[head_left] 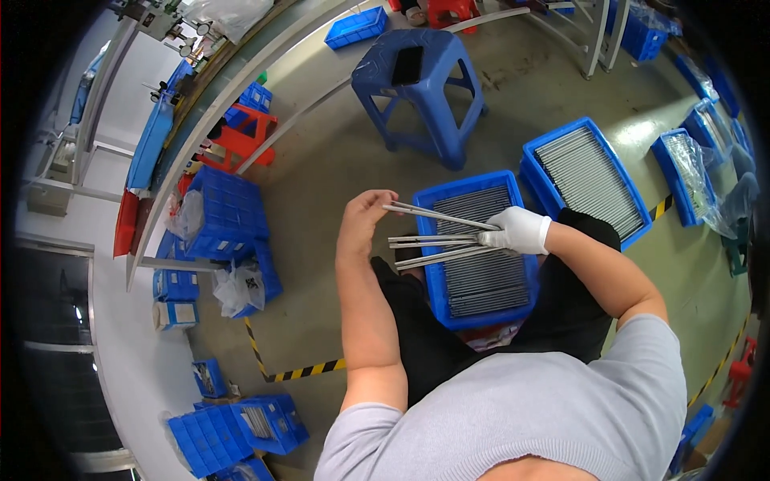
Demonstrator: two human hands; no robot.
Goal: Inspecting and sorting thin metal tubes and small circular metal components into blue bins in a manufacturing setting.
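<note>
We hold a fan of slim grey metal rods [441, 216] over a blue rectangular plastic bin [493, 320].

Our white-gloved right hand [513, 230], above the bin's right edge, has its fingers closed round the rods' right ends, while their left ends spread past the bin's left edge. There our bare left hand [367, 218] has its fingers drawn narrow at the tips of the uppermost rods; we cannot tell whether they grip. Dark grey rods [485, 280] lie crosswise inside the bin.

Two hands [515, 231], roughly six held rods [437, 214]
</note>
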